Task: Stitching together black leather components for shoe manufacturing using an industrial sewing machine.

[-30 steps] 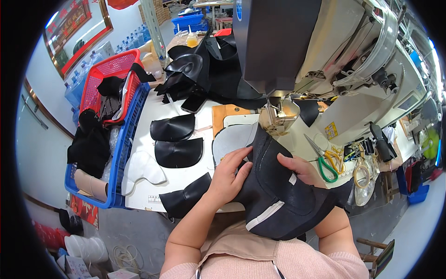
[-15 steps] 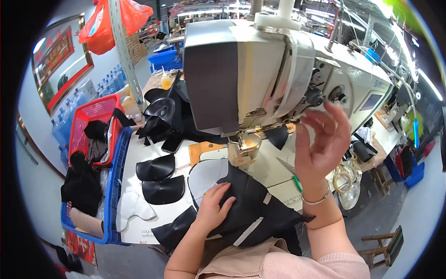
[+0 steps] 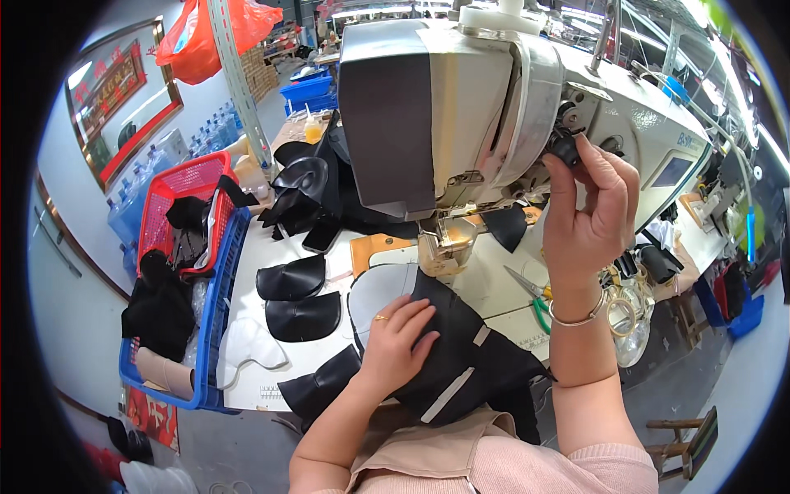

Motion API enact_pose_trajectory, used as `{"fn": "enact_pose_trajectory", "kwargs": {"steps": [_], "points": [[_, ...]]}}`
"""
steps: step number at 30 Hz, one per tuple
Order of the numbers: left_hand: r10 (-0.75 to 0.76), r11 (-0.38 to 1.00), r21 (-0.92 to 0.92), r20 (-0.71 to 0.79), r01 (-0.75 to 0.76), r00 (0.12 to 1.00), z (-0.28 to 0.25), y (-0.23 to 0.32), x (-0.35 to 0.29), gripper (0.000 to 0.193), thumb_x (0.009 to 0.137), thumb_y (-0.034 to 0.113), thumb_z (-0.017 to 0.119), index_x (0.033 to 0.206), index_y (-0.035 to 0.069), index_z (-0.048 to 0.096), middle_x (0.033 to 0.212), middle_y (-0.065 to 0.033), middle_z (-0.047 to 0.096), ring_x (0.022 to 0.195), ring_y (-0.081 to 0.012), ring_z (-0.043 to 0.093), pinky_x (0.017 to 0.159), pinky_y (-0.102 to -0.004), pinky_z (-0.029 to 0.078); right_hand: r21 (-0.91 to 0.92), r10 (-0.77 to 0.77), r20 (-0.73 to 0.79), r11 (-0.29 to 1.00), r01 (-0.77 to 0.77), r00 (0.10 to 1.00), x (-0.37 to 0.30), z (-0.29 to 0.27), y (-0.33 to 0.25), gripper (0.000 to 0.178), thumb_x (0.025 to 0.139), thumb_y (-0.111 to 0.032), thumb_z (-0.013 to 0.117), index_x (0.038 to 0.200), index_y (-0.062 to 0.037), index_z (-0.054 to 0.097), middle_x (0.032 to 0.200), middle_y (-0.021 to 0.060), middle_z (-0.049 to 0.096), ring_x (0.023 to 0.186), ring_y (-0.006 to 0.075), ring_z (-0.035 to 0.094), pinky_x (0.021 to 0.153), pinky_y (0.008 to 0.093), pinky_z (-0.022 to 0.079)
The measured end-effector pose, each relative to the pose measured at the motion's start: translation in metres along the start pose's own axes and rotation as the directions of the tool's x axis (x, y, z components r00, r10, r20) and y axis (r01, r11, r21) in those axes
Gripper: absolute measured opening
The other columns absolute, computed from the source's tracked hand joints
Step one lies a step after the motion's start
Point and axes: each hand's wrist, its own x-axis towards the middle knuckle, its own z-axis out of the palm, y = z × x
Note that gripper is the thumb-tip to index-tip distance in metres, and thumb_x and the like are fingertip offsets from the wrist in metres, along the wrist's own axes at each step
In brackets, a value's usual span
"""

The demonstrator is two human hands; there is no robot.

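Note:
An industrial sewing machine [image 3: 387, 123] stands over the white work table. My right hand [image 3: 599, 206] is raised to the machine's front, thumb and fingers closed round a black tension knob [image 3: 565, 151]. My left hand [image 3: 399, 339] lies with stretched fingers on a black leather workpiece [image 3: 453, 329] with pale strips on it. A light grey section [image 3: 380, 298] of that workpiece reaches up beside the clear guard [image 3: 445, 247] at the needle. The needle itself is hidden. Scissors with a green handle [image 3: 540, 314] lie to the right, near my right wrist.
Two curved black pieces [image 3: 301, 318] and a white shaped piece [image 3: 245, 350] lie at the left. Beyond stand a blue crate [image 3: 202, 362] and a red basket [image 3: 169, 198]. Black pieces [image 3: 306, 183] and a phone [image 3: 322, 236] lie behind. Tape rolls [image 3: 621, 317] hang at the right.
My right hand has closed its fingers on the tension knob, having been loosely curled just below it. My left hand stays on the leather workpiece. The whole view has shifted slightly.

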Motion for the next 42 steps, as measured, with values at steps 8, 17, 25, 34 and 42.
{"fn": "enact_pose_trajectory", "kwargs": {"steps": [8, 17, 25, 34, 42], "points": [[0.405, 0.871, 0.060, 0.473, -0.487, 0.783, 0.061, 0.031, 0.036, 0.061, 0.068, 0.033, 0.070, 0.119, 0.007, 0.049, 0.112, -0.0094, 0.052, 0.113, -0.0254, 0.046, 0.097, -0.0422, 0.029, 0.104, 0.098, 0.014, 0.990, -0.099, 0.995, 0.003, -0.001, -0.007, 0.031, 0.070, 0.002, 0.072, 0.098, -0.0002, 0.060, 0.087, 0.0100, 0.058, 0.066, 0.0144, 0.058, 0.056, 0.0237, 0.049], [0.143, 0.919, 0.104, 0.810, -0.379, 0.568, 0.083, 0.044, 0.072, 0.071, 0.065, 0.035, 0.074, 0.121, 0.004, 0.046, 0.111, -0.0153, 0.052, 0.093, -0.0281, 0.057, 0.079, -0.0384, 0.040, 0.108, -0.026, 0.130, 0.994, 0.012, 0.991, 0.015, -0.014, -0.001, 0.032, 0.069, 0.003, 0.072, 0.098, -0.0025, 0.060, 0.086, 0.0089, 0.059, 0.067, 0.0148, 0.059, 0.059, 0.0244, 0.049], [0.060, 0.998, -0.042, 0.690, -0.042, 0.721, 0.090, 0.027, 0.062, 0.063, 0.068, 0.014, 0.071, 0.120, 0.000, 0.038, 0.111, -0.0228, 0.049, 0.089, -0.0390, 0.058, 0.077, -0.0436, 0.046, 0.079, 0.014, 0.108, 0.997, -0.022, 0.994, 0.013, -0.012, -0.004, 0.033, 0.067, 0.000, 0.074, 0.097, -0.0035, 0.060, 0.085, 0.0073, 0.060, 0.067, 0.0149, 0.060, 0.060, 0.0254, 0.049], [0.192, 0.960, 0.022, 0.681, -0.281, 0.706, 0.055, 0.038, 0.071, 0.023, 0.072, 0.014, 0.061, 0.095, 0.011, 0.056, 0.091, -0.0083, 0.059, 0.080, -0.0316, 0.059, 0.065, -0.0410, 0.048, 0.000, 0.179, 0.282, 0.982, -0.186, 0.943, -0.043, -0.088, 0.027, 0.032, 0.073, 0.000, 0.067, 0.103, 0.0003, 0.057, 0.103, 0.0150, 0.058, 0.092, 0.0275, 0.058, 0.079, 0.0333, 0.048], [-0.179, 0.930, -0.333, -0.038, 0.156, 0.983, -0.160, -0.019, 0.063, 0.029, 0.069, -0.004, 0.060, 0.095, 0.007, 0.063, 0.090, -0.0063, 0.064, 0.080, -0.0154, 0.062, 0.069, -0.0251, 0.048, -0.334, 0.585, 0.453, 0.811, -0.481, 0.672, -0.168, -0.195, 0.045, 0.014, 0.074, 0.007, 0.058, 0.087, 0.0016, 0.056, 0.089, 0.0147, 0.058, 0.083, 0.0296, 0.056, 0.076, 0.0349, 0.045]]}}
